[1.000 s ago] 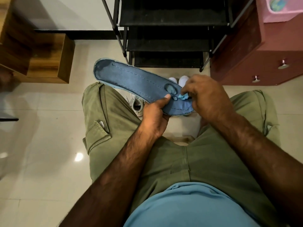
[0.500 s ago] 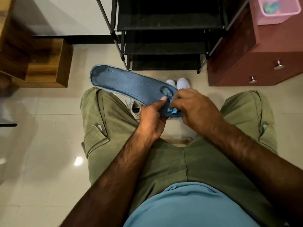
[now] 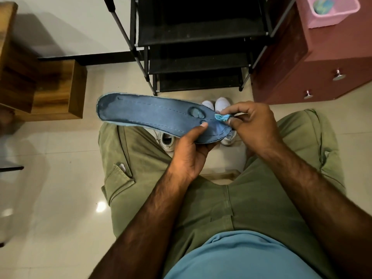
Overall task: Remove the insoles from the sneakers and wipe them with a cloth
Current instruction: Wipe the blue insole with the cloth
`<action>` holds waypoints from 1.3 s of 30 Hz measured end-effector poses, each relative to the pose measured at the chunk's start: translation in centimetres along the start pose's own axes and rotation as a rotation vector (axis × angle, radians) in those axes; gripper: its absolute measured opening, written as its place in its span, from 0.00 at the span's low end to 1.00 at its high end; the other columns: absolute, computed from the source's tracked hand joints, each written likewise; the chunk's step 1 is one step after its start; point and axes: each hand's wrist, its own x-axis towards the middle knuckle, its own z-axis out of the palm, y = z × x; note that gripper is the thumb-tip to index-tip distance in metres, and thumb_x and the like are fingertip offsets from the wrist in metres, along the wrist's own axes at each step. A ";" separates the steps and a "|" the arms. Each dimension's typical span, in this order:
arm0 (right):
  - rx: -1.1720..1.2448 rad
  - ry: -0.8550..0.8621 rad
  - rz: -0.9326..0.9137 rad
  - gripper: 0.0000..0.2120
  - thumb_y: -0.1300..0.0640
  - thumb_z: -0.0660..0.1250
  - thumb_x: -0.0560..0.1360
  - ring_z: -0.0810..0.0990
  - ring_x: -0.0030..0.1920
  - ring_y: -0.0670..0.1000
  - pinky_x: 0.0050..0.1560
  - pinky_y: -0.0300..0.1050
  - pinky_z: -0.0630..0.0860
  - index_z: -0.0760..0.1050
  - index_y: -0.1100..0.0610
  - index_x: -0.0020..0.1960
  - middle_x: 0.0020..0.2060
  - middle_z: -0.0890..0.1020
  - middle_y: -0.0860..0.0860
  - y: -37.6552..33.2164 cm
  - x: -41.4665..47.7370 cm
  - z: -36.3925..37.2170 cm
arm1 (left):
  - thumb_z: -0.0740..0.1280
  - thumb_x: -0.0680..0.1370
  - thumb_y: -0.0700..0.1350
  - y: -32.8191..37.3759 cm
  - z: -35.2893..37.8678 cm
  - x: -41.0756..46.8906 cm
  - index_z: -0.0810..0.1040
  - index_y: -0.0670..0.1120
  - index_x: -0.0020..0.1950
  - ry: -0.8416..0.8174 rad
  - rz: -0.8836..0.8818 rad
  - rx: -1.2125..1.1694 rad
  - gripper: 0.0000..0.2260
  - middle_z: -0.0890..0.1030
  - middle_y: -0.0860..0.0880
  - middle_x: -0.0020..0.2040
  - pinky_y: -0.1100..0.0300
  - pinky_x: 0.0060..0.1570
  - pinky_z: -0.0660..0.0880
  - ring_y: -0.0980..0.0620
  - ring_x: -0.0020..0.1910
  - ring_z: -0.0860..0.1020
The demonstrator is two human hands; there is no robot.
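Gripping unlabelled insole (image 3: 153, 112), left hand (image 3: 191, 150).

black shoe rack (image 3: 198, 33) at the back, shelves bare | dark red drawers (image 3: 322, 63) on the right with two round silver knobs | pink basket (image 3: 334, 12) on top of the drawers | brown wooden box (image 3: 58, 91) on the left | shiny pale tile floor (image 3: 50, 198)
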 end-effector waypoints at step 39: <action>-0.535 -0.066 -0.180 0.10 0.55 0.74 0.75 0.79 0.46 0.47 0.48 0.39 0.73 0.85 0.50 0.56 0.51 0.84 0.51 -2.0 0.6 0.3 | 0.63 0.83 0.34 -0.1 0.2 0.1 0.69 0.38 0.75 0.073 0.065 -0.045 0.19 0.78 0.36 0.69 0.39 0.65 0.76 0.37 0.68 0.77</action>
